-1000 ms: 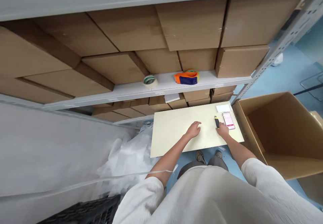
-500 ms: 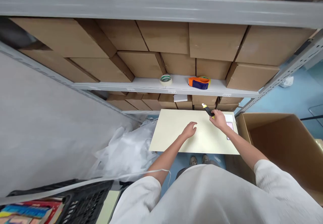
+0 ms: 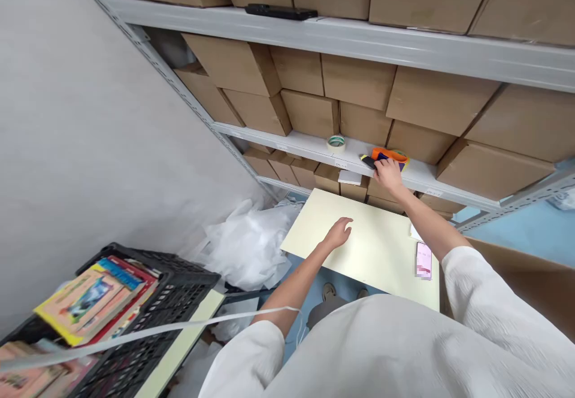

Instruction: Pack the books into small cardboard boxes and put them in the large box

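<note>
My right hand (image 3: 388, 175) is at the edge of the middle shelf, its fingers closed round a black and yellow utility knife (image 3: 368, 161). Just behind it on the shelf sits an orange and blue tape dispenser (image 3: 390, 154), partly covered by the hand. To the left of them lies a roll of masking tape (image 3: 336, 143). My left hand (image 3: 339, 232) hovers over or rests on the pale yellow tabletop (image 3: 314, 224), fingers loosely apart with nothing in them. On the table's right side lies a phone (image 3: 423, 260) with a lit pink screen.
Cardboard boxes (image 3: 359, 81) fill the grey metal shelves (image 3: 287, 140). At lower left stands a black crate (image 3: 179, 290) holding books (image 3: 99, 299). White plastic wrapping (image 3: 256, 242) is heaped by the wall. A large open carton (image 3: 516, 272) stands on the right.
My right hand has moved from above the table up to the shelf with the utility knife. My left hand stays over the table. The view has turned left, bringing more of the crate into sight.
</note>
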The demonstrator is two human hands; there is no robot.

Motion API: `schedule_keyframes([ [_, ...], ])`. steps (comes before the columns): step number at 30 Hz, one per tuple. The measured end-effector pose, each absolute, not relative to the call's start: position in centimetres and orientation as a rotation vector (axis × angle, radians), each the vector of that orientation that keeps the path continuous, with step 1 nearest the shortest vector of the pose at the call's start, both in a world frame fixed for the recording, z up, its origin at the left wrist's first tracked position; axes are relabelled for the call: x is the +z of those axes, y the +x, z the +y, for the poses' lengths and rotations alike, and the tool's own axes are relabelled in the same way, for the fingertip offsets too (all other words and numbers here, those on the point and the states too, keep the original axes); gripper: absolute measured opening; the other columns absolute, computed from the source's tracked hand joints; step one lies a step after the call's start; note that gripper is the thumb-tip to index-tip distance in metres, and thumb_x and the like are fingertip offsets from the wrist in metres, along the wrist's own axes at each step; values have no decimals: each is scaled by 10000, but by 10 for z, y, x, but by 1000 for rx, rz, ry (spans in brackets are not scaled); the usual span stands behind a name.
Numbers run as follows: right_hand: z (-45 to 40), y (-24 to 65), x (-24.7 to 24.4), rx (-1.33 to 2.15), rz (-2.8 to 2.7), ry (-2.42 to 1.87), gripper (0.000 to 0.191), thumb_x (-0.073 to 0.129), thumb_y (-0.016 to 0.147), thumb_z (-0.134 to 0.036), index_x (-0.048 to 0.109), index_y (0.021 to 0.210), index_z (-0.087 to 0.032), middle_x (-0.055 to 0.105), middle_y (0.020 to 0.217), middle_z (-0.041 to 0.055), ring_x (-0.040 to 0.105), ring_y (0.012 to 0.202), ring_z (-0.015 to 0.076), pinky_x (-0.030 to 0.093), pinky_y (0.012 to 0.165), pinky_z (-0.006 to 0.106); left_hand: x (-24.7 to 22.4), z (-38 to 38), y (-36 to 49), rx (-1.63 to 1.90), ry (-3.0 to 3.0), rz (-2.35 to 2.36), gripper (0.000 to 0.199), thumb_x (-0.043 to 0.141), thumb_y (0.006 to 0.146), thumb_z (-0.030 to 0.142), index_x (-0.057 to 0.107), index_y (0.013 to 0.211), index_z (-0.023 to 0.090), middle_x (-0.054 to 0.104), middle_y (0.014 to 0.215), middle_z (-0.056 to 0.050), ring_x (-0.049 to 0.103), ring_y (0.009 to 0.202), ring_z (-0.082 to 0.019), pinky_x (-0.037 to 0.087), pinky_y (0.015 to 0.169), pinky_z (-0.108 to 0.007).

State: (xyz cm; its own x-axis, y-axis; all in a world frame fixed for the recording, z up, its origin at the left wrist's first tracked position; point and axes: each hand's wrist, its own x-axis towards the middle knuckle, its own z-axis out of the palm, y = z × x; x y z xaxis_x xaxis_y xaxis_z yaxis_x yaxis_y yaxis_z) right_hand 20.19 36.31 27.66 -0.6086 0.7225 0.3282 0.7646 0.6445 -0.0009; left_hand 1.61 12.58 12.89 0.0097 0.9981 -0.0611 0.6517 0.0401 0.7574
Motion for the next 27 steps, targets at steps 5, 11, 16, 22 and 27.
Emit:
schedule_keyframes([
  [5, 367, 187, 276, -216, -2575, -1262, 349, 495, 1012, -240, 747, 1233, -143, 719, 1175, 220, 504, 1112, 370, 319, 985, 495, 131, 132, -12, 697, 1713, 1683, 418, 540, 1000, 173, 687, 1392, 193, 671, 1469, -128, 662, 1354, -268, 505, 1227, -462],
  [11, 364, 173, 271, -301, -2487, -1339, 358, 451, 1032, -228, 777, 1159, -151, 709, 1138, 212, 492, 1077, 353, 315, 971, 500, 135, 143, -61, 679, 1769, 1608, 414, 535, 1008, 185, 681, 1395, 194, 662, 1481, -128, 649, 1376, -266, 491, 1240, -453],
  [16, 354, 162, 270, -264, -2404, -1423, 403, 415, 1047, -251, 761, 1222, -140, 688, 1195, 228, 480, 1096, 370, 317, 989, 524, 136, 143, -96, 678, 1790, 1589, 406, 540, 1001, 192, 690, 1378, 208, 674, 1463, -122, 635, 1394, -270, 492, 1236, -456],
  [22, 318, 145, 269, -191, -2423, -1356, 445, 479, 1010, -239, 678, 1401, -163, 611, 1447, 214, 448, 1243, 416, 318, 1063, 553, 139, 136, -113, 710, 1782, 1611, 410, 548, 984, 177, 697, 1365, 212, 684, 1444, -115, 643, 1383, -266, 489, 1241, -449],
  [27, 286, 122, 258, -86, -2543, -1226, 418, 445, 1044, -242, 678, 1384, -173, 623, 1467, 188, 468, 1272, 388, 320, 1092, 512, 151, 125, -114, 875, 1753, 1726, 452, 531, 1000, 180, 646, 1434, 226, 647, 1491, -113, 601, 1428, -261, 448, 1276, -459],
])
